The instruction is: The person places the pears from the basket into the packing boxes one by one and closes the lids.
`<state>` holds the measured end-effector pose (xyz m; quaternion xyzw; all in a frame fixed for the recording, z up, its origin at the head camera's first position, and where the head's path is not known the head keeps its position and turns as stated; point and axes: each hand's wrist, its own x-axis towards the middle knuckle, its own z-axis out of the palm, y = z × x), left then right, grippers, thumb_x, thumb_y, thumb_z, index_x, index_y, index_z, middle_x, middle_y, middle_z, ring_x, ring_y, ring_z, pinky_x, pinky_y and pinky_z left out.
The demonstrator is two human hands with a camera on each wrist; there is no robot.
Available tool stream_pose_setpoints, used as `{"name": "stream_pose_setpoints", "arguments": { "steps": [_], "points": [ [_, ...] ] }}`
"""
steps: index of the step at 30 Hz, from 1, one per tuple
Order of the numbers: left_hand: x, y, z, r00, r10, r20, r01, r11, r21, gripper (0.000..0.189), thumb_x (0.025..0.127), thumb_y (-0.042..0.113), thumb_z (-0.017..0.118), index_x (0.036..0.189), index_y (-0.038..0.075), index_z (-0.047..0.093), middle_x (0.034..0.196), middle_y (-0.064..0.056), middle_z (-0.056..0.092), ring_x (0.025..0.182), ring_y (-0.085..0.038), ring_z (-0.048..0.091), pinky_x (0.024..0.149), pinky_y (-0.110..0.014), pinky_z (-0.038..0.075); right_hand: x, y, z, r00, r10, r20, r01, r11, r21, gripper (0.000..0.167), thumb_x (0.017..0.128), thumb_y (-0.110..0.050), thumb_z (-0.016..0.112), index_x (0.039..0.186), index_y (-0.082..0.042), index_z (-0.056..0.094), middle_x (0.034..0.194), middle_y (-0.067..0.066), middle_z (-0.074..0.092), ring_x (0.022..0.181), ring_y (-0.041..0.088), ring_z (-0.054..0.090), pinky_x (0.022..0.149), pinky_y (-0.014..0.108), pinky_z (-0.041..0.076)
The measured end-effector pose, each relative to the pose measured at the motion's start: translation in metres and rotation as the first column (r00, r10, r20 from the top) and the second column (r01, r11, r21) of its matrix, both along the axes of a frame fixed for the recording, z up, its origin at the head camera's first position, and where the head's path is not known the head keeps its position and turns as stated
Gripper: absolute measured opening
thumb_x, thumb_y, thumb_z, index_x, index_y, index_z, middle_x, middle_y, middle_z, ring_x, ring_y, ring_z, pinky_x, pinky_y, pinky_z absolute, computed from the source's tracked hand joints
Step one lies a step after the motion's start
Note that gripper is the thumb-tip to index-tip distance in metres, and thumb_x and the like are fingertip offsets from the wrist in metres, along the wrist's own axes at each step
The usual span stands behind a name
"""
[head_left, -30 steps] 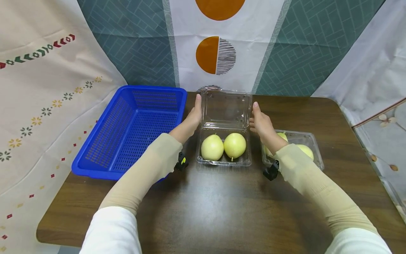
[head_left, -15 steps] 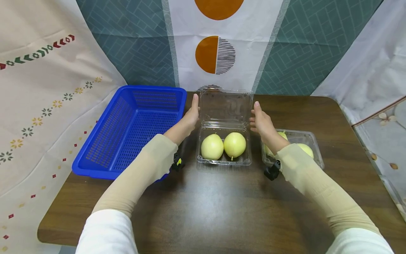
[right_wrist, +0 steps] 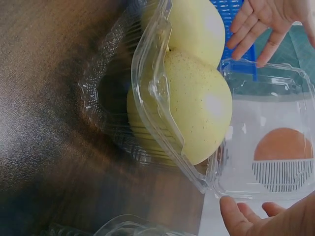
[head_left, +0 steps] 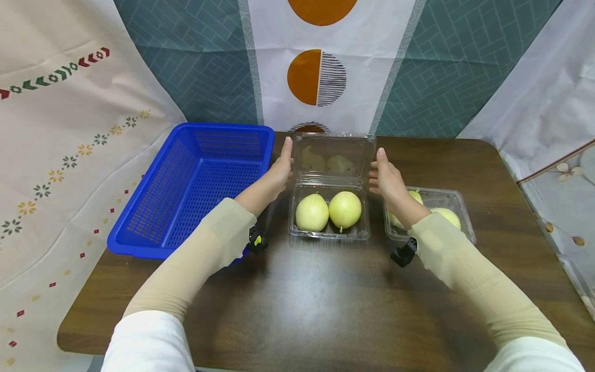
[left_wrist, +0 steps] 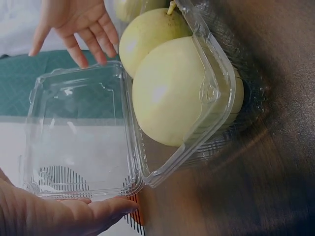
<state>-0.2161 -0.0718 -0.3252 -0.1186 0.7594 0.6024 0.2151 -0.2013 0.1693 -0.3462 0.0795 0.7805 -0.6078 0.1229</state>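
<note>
A clear plastic clamshell box (head_left: 330, 236) stands on the table with its lid (head_left: 334, 150) raised at the back. Two yellow-green pears (head_left: 312, 212) sit side by side in its base, and their reflections show in the lid. My left hand (head_left: 277, 173) is at the lid's left side, thumb up and fingers extended. At the lid's right side is my right hand (head_left: 388, 182), palm facing inward with fingers loosely extended. In the right wrist view, my right fingertips (right_wrist: 230, 206) lie close to the lid's hinge corner. Neither hand grips anything.
A blue plastic basket (head_left: 186, 248) stands on the left, partly behind my left forearm. On the right, a second clear box (head_left: 457, 204) holding pears (head_left: 447, 217) is partly covered by my right arm. Patterned cloth (head_left: 209, 67) hangs behind the wooden table (head_left: 302, 310).
The lid has tilted slightly forward, and pear reflections now appear in it. My left hand has shifted a little left and my right hand a little right.
</note>
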Motion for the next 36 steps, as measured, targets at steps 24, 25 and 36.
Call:
{"name": "stream_pose_setpoints", "arguments": {
  "steps": [24,25,36],
  "points": [
    [0.016,-0.002,0.003,0.999,-0.050,0.002,0.050,0.995,-0.089,0.085,0.094,0.066,0.017,0.152,0.004,0.007,0.157,-0.016,0.016,0.145,-0.035,0.016,0.115,-0.052,0.018,0.012,0.003,0.007,0.996,0.049,0.072,-0.049,0.999,-0.013,0.096,0.091,-0.069,0.011,0.146,0.009,0.018,0.149,0.033,0.024,0.138,0.042,0.030,0.111,0.048,0.030],
    [0.016,-0.002,0.003,0.999,-0.051,0.002,0.051,0.995,-0.089,0.085,0.094,0.066,0.017,0.152,0.004,0.007,0.157,-0.016,0.016,0.145,-0.035,0.016,0.115,-0.052,0.018,0.012,0.003,0.007,0.996,0.053,0.072,-0.052,0.999,-0.012,0.096,0.091,-0.069,0.011,0.146,0.010,0.018,0.149,0.033,0.024,0.138,0.042,0.030,0.111,0.048,0.030],
    [0.021,-0.003,0.003,0.999,-0.039,0.038,0.043,0.993,-0.110,0.088,0.093,0.069,0.016,0.152,0.006,0.002,0.159,-0.013,0.007,0.145,-0.037,0.013,0.115,-0.052,0.015,0.019,0.006,0.004,0.990,0.093,0.108,-0.091,0.995,-0.029,0.095,0.091,-0.069,0.015,0.149,0.006,0.005,0.155,0.029,0.010,0.143,0.041,0.016,0.115,0.047,0.021]
  ]
}}
